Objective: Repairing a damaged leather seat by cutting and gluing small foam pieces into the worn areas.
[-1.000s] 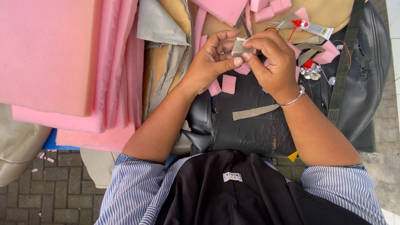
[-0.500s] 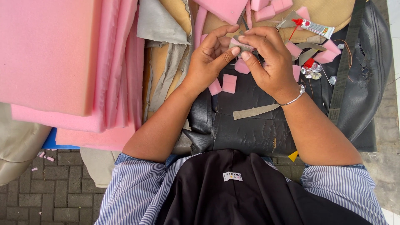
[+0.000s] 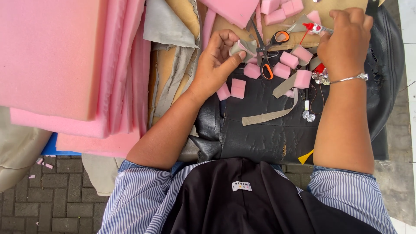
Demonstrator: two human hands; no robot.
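**Hands part: left keeps the padded piece, right goes for the glue**

And the hands split! A second ago both were bunched together over one small piece at the middle of the bench; half a second ago still pinching it between them. Now the right hand has swung away to two o'clock and curls down over the small glue tube with the red cap. Whether its fingers have actually closed on the tube, I cannot tell from this angle.

The left hand stays at twelve o'clock, thumb and fingers gripping the foam-and-fabric piece on its own. My read: the two-handed pressing is over and adhesive is wanted.

The piece itself is a small pink foam block with a grey-beige fabric strip wrapped against it, held just left of the orange-handled scissors.

Around it, loose pink foam cubes lie scattered on the black leather cover, with a grey fabric strip trailing toward six o'clock. Big pink foam sheets are stacked out at nine o'clock.
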